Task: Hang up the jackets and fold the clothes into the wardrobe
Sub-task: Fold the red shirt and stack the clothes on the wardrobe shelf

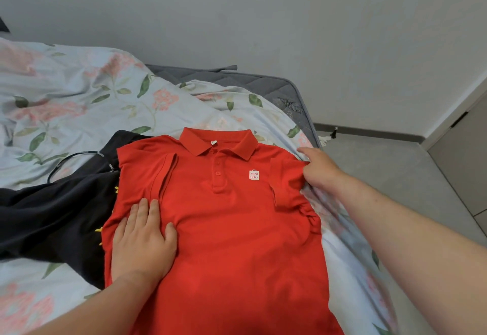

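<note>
The left hand (143,239) is laid flat, fingers straight and close together, palm down on the red polo shirt (232,229), and nothing is gripped by it. The right hand (320,171) is seen from the back at the shirt's far edge, with its fingers curled against the cloth where the sleeve (286,182) has been turned in; the edge appears to be pinched there, though the fingertips are hidden by the hand itself. The shirt is spread face up on the bed between the two hands, buttoned, with its collar (218,141) lying beyond both hands and a small white logo (254,174) placed just inside the right hand. A second sleeve (163,174) is folded in over the chest just beyond the left hand's fingertips. A black garment (52,216) with yellow marks is spread outside the left hand, partly covered by the shirt's edge, and a thin black cord (79,154) is looped on it farther off. Both garments are carried by a floral duvet (79,92), rumpled beyond the hands. A grey quilted mattress (263,84) is exposed past the collar. A grey floor (382,171) is seen outside the right hand.
</note>
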{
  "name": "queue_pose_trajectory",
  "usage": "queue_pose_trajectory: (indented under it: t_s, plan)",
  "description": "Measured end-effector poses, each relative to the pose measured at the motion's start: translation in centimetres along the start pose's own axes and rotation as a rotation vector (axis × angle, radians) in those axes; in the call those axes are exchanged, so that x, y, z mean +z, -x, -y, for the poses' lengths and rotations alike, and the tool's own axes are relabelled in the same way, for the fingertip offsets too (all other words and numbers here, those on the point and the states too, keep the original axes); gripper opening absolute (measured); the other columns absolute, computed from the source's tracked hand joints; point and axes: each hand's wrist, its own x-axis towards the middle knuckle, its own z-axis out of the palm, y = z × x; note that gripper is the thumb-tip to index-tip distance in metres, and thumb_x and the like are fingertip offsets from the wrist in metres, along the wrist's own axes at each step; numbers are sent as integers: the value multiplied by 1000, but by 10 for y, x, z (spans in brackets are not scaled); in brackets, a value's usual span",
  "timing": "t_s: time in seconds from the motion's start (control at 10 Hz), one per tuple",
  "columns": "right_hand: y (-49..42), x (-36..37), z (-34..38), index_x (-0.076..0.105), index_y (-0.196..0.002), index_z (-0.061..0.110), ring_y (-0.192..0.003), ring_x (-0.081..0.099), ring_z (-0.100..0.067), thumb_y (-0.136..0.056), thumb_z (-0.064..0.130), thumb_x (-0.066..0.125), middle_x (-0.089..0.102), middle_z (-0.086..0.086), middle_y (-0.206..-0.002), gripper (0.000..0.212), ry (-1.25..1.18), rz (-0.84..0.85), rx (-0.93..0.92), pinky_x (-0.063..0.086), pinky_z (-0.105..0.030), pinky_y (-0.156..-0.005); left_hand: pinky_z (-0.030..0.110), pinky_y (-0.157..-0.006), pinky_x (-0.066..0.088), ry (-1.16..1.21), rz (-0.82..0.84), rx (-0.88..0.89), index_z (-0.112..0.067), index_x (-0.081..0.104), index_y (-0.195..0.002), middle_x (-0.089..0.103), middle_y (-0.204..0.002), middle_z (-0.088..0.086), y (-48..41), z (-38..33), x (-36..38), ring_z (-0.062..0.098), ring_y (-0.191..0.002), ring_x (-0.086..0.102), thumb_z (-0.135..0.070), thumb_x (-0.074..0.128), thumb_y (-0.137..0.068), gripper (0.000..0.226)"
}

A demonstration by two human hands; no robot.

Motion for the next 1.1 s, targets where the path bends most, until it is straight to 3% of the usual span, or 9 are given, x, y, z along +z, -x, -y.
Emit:
queue_pose_trajectory:
  t_s: [0.1,0.3,0.4,0.5,0.7,0.8,0.9,1.0,1.1]
  plan:
    - [-18,-2,-11,73,-96,7,-88,63,-20,-84,-1,60,72,-10,-95,19,-49,187,6,52,-32,-82,36,-124,10,-3,-16,-3,-18,23,-157,19,-164,3,0,0,2,16,-152,12,-55,10,-86,81]
    - [-39,-13,-3,80,-90,7,-101,64,-19,-89,10,68,73,0,-97,12,54,-86,-289,46,-30,-91,36,-123,12,-16,-16,-8,-18,27,-156,23,-163,4,-1,0,4,17,-152,16,-55,11,-86,81]
    - [-41,-12,23,78,-94,6,-105,63,-17,-91,11,64,72,-3,-109,15,-138,-169,-289,45,-29,-94,36,-123,13,-27,-22,-13,-18,30,-155,25,-162,3,-1,1,5,16,-151,18,-55,13,-86,81]
    - [-48,1,35,75,-87,11,-84,62,-18,-94,16,60,67,1,-80,17,-16,-5,-270,43,-26,-70,36,-123,13,-22,-14,-16,-18,30,-155,26,-162,3,-1,1,5,16,-151,18,-55,14,-86,80]
    - [-51,28,24,64,-108,20,-106,61,-29,-104,31,41,67,-7,-113,26,608,128,-255,45,-36,-84,36,-124,12,-8,-9,-17,-18,28,-156,24,-163,3,0,0,3,16,-152,17,-55,13,-86,80]
    - [-36,30,28,57,-116,18,-112,57,-33,-97,20,37,61,-9,-120,27,760,-44,-220,38,-41,-91,38,-123,14,-4,-8,-17,-17,30,-155,26,-162,4,0,1,4,17,-151,19,-55,14,-86,80]
    - [-7,45,30,59,-116,6,-111,54,-41,-91,27,36,57,-18,-121,40,623,-313,-259,38,-50,-99,36,-124,12,-4,0,-16,-18,26,-156,23,-163,3,0,0,3,16,-152,16,-55,10,-85,82]
    - [30,68,32,35,-149,6,-146,26,-37,-96,51,24,29,-19,-158,71,669,-153,-326,13,-53,-121,35,-124,9,3,3,-12,-20,23,-157,20,-164,2,1,-1,2,15,-152,13,-55,10,-86,81]
    - [41,83,11,6,-159,16,-154,-4,-28,-99,61,19,-3,-11,-167,77,616,64,-177,-4,-49,-124,36,-124,11,1,-2,-10,-19,25,-157,22,-164,3,0,0,2,16,-152,15,-55,11,-87,80]
